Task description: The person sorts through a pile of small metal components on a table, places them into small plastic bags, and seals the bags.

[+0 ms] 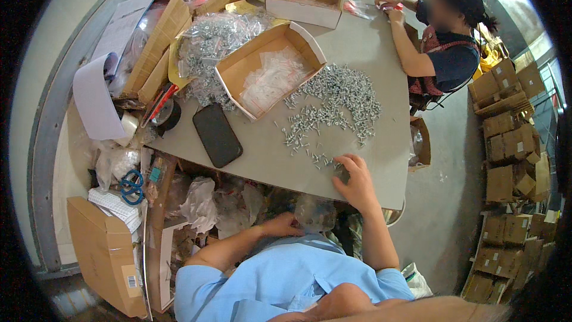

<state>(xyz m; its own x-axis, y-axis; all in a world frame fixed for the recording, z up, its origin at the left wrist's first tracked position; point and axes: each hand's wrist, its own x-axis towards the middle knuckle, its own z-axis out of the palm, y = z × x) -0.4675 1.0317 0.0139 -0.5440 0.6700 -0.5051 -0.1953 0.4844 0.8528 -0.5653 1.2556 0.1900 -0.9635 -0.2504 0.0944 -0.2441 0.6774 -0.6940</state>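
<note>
A loose pile of small silver screws [351, 98] spreads over the grey table [268, 164]. At the pile's near edge my right hand [357, 183] rests palm down, thumb apart from the fingers, with its fingertips at a few stray screws. Below the table's front edge is my left hand [281, 225], its fingers curled beside clear plastic [314, 213]. What it holds, if anything, is hidden. Left of the screws, an open cardboard tray [307, 39] contains small clear zip bags [271, 80]. Filled bags of screws [217, 42] are heaped behind it.
A dark phone [217, 136] lies near the front edge. Red-handled scissors or cutter [159, 106] and tape [170, 116] sit at left. Across the table, another person [444, 59] handles something small. Cardboard boxes [506, 143] line the right side; an open carton [104, 250] stands lower left.
</note>
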